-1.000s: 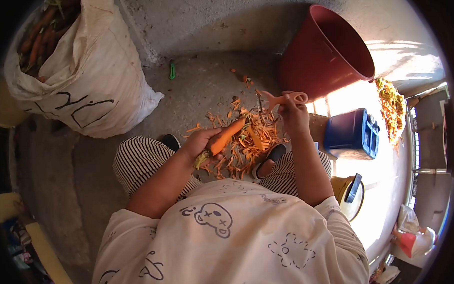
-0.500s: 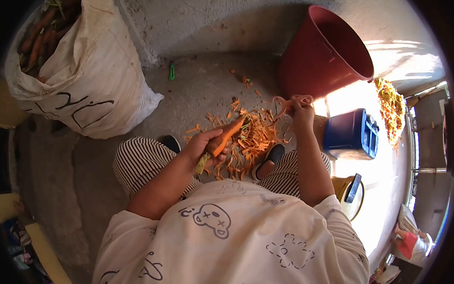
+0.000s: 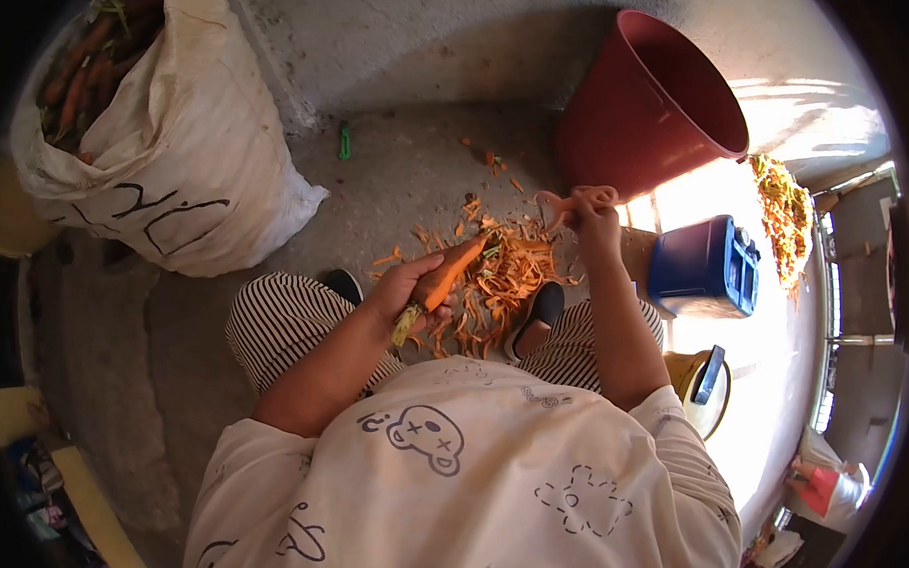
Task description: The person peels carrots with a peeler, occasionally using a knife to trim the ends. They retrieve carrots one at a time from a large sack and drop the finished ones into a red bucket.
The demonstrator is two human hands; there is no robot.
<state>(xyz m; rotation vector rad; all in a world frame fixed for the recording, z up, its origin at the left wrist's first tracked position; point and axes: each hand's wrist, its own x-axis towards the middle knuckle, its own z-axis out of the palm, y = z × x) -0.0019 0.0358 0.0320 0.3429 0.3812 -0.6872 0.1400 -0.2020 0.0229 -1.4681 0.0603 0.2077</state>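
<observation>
My left hand [image 3: 407,291] is closed around a carrot [image 3: 452,272], which points up and to the right. Its leafy stub sticks out below my fingers, and bright orange flesh shows along the upper side. In my right hand [image 3: 595,229] is a pink peeler [image 3: 554,208], gripped by its handle to the right of the carrot's tip and apart from it. Orange peelings [image 3: 514,272] lie heaped on the floor beneath and between both hands.
A white sack [image 3: 201,183] of carrots stands at the left. At the right are a red bucket [image 3: 609,118], a blue jerrycan [image 3: 689,271] and a yellow container [image 3: 686,376]. A small green object [image 3: 344,143] lies on the floor. More peelings [image 3: 782,212] are piled at far right.
My right hand and the peeler have shifted slightly left. The carrot has turned in my left hand, so more of its bright orange side faces up.
</observation>
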